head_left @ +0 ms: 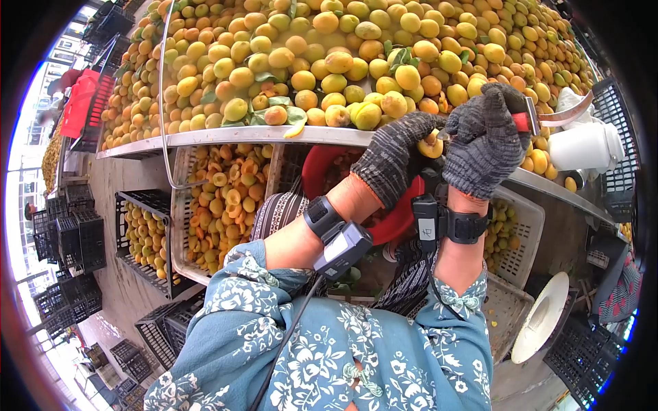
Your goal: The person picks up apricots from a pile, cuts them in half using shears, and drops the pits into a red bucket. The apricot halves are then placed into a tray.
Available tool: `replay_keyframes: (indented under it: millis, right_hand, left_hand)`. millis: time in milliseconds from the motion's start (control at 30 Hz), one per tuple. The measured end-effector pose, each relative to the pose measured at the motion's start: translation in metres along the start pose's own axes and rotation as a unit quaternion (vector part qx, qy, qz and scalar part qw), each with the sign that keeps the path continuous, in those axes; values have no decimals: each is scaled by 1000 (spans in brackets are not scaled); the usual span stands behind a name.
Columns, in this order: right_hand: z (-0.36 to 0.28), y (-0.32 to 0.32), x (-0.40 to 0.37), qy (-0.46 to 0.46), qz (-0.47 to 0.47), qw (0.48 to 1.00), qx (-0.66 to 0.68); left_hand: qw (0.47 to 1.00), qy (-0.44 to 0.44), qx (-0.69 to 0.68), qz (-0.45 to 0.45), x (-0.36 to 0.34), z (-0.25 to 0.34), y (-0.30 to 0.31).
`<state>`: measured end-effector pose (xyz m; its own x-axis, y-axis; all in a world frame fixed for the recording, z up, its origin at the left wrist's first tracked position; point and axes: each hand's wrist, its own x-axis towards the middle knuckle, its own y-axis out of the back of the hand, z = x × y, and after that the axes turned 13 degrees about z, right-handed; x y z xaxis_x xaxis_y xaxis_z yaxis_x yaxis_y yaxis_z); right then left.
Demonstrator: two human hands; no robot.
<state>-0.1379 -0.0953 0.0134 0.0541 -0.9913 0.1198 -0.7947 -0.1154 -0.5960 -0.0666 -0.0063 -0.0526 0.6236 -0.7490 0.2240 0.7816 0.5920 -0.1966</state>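
Note:
My left hand (pixel 397 154), in a dark striped knit glove, grips an apricot (pixel 430 145) near the table's front edge. Right beside it, my gloved right hand (pixel 485 140) is closed around the red handle (pixel 522 122) of a tool; a small metal tip shows at the apricot. Behind both hands, a big heap of yellow-orange apricots (pixel 336 61) covers the metal-edged table (pixel 233 135). Beneath my hands is a red tub (pixel 319 171), partly hidden by my left hand and forearm.
A crate of halved apricots (pixel 229 205) stands below the table at left, with a black crate (pixel 147 240) of apricots beside it. At right are a white container (pixel 586 146), a curved metal piece (pixel 567 115), a pale crate (pixel 524 233) and a straw hat (pixel 541 317).

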Motion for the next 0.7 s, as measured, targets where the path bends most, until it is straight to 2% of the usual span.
replay_keyframes:
  millis: [33, 133, 267, 300, 333, 433, 467, 533, 567, 633, 667, 700]
  right_hand:
    - [-1, -1, -1, 0, 0, 1000, 0]
    - [-5, -3, -3, 4, -33, 999, 19]
    - [-3, -4, -8, 50, -7, 996, -68]
    - [-2, -5, -10, 57, 5, 994, -88]
    - [-3, -4, -10, 65, -18, 994, -83]
    - [-5, -6, -9, 84, -18, 995, -59]
    - [-8, 2, -5, 19, -22, 999, -34]
    - [-12, 5, 2, 14, -8, 1000, 2]
    - [-13, 6, 7, 9, 7, 999, 37]
    - [-12, 10, 10, -2, -2, 998, 65]
    - [-12, 12, 8, -6, -3, 998, 66]
    - [-12, 10, 6, -10, -3, 998, 66]
  left_hand:
    - [998, -16, 63, 0, -1, 3, 1]
    - [993, -61, 95, -32, -1, 13, 3]
    - [996, -59, 72, 9, -4, 24, -10]
    - [989, 139, -50, 9, -2, 31, -13]
    - [929, 330, -169, 7, -1, 36, -16]
    - [932, 321, -165, 17, -4, 45, -15]
    - [932, 321, -165, 18, -4, 40, -12]
    - [983, 181, 9, -37, -2, 28, -4]
    - [983, 181, 8, -36, -2, 24, -2]
    - [990, -89, 93, -55, 1, 30, -2]
    - [990, -89, 93, -56, 1, 35, -2]
    - [996, 80, 16, -44, 0, 45, -3]
